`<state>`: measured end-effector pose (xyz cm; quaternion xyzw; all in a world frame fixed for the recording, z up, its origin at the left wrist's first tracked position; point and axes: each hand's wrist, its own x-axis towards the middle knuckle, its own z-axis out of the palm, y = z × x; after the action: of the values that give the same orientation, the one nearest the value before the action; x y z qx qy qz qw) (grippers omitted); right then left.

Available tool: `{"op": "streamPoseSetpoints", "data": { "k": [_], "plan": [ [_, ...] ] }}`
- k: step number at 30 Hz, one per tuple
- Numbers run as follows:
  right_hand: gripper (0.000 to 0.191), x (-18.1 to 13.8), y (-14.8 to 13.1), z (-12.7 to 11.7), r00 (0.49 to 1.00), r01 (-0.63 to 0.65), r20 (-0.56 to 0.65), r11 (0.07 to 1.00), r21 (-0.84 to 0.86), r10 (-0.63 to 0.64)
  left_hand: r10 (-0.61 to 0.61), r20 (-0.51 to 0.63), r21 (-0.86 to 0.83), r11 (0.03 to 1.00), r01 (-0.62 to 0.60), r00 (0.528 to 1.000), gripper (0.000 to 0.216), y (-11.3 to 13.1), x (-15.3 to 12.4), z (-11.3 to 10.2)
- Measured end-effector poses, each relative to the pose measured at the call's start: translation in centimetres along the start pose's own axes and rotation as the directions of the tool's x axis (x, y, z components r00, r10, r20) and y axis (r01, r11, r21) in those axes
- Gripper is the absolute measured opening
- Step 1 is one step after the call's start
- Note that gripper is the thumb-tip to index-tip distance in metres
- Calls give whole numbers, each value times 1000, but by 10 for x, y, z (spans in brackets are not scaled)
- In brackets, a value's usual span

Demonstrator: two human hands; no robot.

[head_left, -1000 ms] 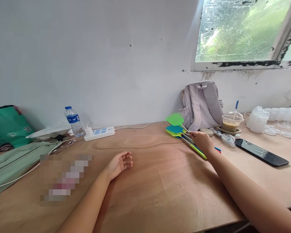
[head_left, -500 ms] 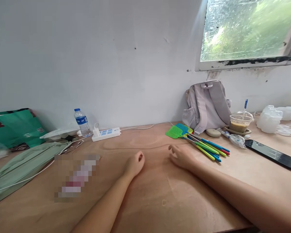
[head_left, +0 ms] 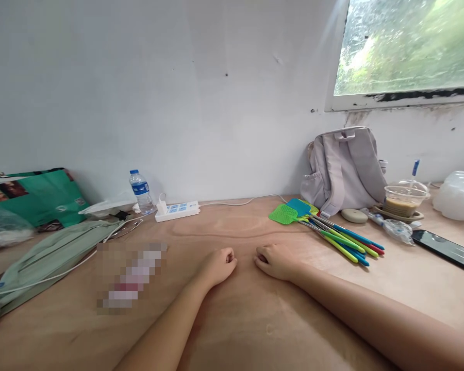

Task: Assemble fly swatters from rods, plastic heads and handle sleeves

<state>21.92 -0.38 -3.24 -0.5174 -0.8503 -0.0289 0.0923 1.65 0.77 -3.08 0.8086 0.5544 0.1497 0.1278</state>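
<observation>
My left hand (head_left: 218, 265) rests on the wooden table (head_left: 239, 330) near the middle, fingers curled into a loose fist with nothing in it. My right hand (head_left: 275, 259) lies just to its right, also curled shut and holding nothing. A short way right of that hand lies a pile of several fly swatters (head_left: 325, 226) with green, teal and yellow heads and coloured handles. Neither hand touches them.
A grey backpack (head_left: 346, 165) leans on the wall at the right, with a lidded drink cup (head_left: 405, 198), a black phone (head_left: 446, 250) and clear plastic containers (head_left: 458, 193) nearby. A power strip (head_left: 178, 210), water bottle (head_left: 140, 190), green bag (head_left: 34, 196) and green cloth (head_left: 50, 252) lie at the left.
My right hand let go of the fly swatters and drew back left to the table's middle, curling shut beside my left hand, which also closed. The view shifted left.
</observation>
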Motion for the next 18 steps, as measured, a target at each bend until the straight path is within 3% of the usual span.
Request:
{"op": "streamPoseSetpoints", "data": {
  "k": [11, 18],
  "plan": [
    [36, -4, 14, -16, 992, 21, 124, 1000, 13, -23, 17, 15, -3, 1000, -17, 1000, 13, 5, -2, -1],
    [33, -3, 17, -13, 992, 49, 118, 998, 50, -54, 3, 32, -9, 1000, -3, 999, 11, 9, -3, -7]
  ]
}}
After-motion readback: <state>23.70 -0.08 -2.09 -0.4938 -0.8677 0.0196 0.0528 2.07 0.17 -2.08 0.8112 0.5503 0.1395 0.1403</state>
